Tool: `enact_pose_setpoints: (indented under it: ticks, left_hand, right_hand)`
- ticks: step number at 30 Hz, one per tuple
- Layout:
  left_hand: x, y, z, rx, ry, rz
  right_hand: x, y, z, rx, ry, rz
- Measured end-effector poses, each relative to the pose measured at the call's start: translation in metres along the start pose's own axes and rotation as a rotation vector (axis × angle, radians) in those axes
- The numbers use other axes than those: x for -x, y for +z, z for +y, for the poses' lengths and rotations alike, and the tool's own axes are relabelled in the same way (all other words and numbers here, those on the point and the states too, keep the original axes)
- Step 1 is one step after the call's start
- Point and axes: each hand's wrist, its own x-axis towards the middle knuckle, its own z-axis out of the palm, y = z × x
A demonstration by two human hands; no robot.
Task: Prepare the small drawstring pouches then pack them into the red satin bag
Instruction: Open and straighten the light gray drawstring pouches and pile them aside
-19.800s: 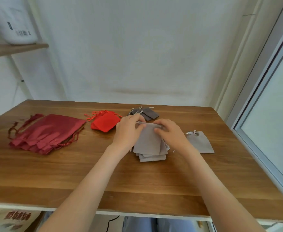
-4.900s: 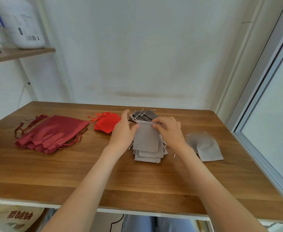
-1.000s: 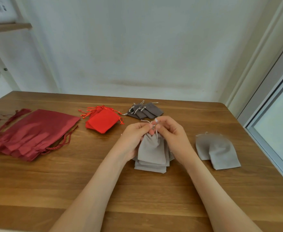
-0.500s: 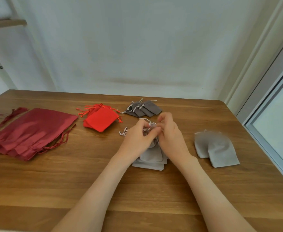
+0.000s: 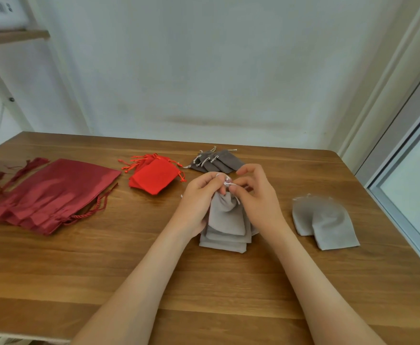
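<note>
A light grey drawstring pouch (image 5: 225, 215) hangs by its gathered neck between both hands, above a stack of flat light grey pouches (image 5: 222, 241) at the table's middle. My left hand (image 5: 199, 201) grips the neck and pinches the white drawstring. My right hand (image 5: 256, 195) pinches the same drawstring from the right side. The knot area between the fingertips is small and partly hidden. Two light grey pouches (image 5: 324, 221) lie to the right. Dark red satin bags (image 5: 52, 192) lie fanned out at the far left.
Small bright red pouches (image 5: 154, 176) and a pile of dark grey pouches (image 5: 217, 161) lie behind my hands on the wooden table (image 5: 104, 265). A shelf (image 5: 12, 34) hangs at upper left. A window frame (image 5: 402, 185) runs along the right edge.
The pouch's mouth has been drawn tight. Both hands moved from the pouch's upper edge to its drawstring and lifted it slightly. An earlier pouch was added to the pile on the right.
</note>
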Motion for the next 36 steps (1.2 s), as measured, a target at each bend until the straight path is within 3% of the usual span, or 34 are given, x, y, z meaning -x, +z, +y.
enact_pose_setpoints:
  ticks: [2, 6, 11, 18, 22, 27, 30, 36]
  left_hand:
    - [0.0, -0.002, 0.002, 0.054, -0.061, -0.076]
    - [0.002, -0.006, 0.006, -0.082, -0.116, -0.107]
    - [0.001, -0.014, 0.004, -0.304, 0.007, -0.034]
    - [0.001, -0.018, -0.004, -1.06, 0.385, 0.036]
    - [-0.002, -0.019, -0.013, -1.359, 0.8, 0.063]
    - [-0.003, -0.021, -0.012, -1.397, 1.048, 0.236]
    - [-0.001, -0.017, -0.013, -1.393, 1.118, 0.234]
    - [-0.001, -0.018, -0.017, -1.391, 1.163, 0.187]
  right_hand:
    - [0.0, -0.004, 0.0, -0.008, 0.009, -0.005]
    - [0.001, -0.005, -0.001, -0.064, 0.036, -0.021]
    - [0.001, -0.004, -0.001, -0.062, 0.052, -0.023]
    - [0.0, -0.005, 0.006, 0.015, 0.033, -0.028]
    - [0.0, -0.002, 0.007, 0.084, -0.001, -0.051]
    - [0.002, -0.003, -0.003, -0.123, -0.022, -0.031]
    - [0.001, -0.006, -0.003, -0.234, 0.084, -0.009]
    - [-0.004, -0.008, 0.007, -0.334, 0.265, -0.242]
